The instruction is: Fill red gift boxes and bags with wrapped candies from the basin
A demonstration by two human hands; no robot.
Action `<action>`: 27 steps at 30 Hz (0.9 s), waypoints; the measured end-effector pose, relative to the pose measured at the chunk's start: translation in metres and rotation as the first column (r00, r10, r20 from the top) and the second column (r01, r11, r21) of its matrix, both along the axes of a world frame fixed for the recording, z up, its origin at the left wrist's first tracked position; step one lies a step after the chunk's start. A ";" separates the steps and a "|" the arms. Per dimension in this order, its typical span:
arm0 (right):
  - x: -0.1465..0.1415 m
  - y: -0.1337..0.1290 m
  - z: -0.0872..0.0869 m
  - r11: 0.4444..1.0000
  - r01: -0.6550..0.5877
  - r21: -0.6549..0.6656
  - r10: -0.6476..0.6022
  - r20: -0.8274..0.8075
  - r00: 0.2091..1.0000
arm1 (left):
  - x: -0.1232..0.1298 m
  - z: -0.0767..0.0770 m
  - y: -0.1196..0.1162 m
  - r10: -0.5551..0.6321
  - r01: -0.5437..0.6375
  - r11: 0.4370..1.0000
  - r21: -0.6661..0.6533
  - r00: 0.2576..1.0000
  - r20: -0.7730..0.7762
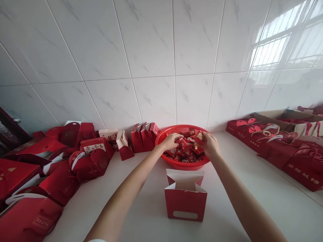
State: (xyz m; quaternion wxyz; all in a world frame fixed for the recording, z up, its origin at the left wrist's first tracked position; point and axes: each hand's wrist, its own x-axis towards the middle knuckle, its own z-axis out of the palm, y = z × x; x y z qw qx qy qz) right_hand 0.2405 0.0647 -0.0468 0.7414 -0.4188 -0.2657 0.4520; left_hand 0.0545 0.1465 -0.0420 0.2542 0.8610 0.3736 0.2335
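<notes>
A red plastic basket [185, 165] stands against the wall, filled with wrapped candies [188, 151] in red and gold. My left hand [171, 142] reaches over its left side, fingers closed at a red-wrapped candy. On the opposite side, my right hand [211, 145] pinches a gold-and-red wrapped candy [200, 135] near the rim. Between my forearms, in front of the basket, a red paper box [186, 204] stands upright with its top open and its pale inside showing. A light oval patch marks its front.
Several red gift boxes [92, 164] crowd the left side of the white counter [141, 208]. Small red boxes [143, 137] stand by the wall, left of the basket. Along the right lie large red cartons [277, 148] holding more red items. White tiles [153, 97] rise behind.
</notes>
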 end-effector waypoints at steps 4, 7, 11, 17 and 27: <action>-0.002 -0.002 0.003 0.999 -0.033 -0.017 0.033 -0.010 0.999 | 0.001 -0.001 -0.002 -0.031 0.034 0.999 0.022 0.993 -0.116; -0.002 -0.003 0.003 0.997 -0.064 -0.031 0.063 -0.041 0.997 | 0.004 -0.002 -0.002 -0.010 0.015 0.999 0.052 0.994 -0.111; 0.002 -0.001 0.002 0.992 -0.121 -0.033 0.118 -0.089 0.989 | 0.005 -0.004 0.000 0.053 -0.049 0.995 0.090 0.997 -0.047; 0.001 -0.001 0.002 0.990 -0.134 -0.042 0.131 -0.072 0.989 | 0.005 -0.005 -0.001 0.156 -0.163 0.979 0.124 0.985 0.068; 0.000 -0.002 0.003 0.992 -0.108 -0.061 0.105 -0.054 0.993 | -0.001 -0.005 0.002 0.314 -0.339 0.930 0.146 0.934 0.169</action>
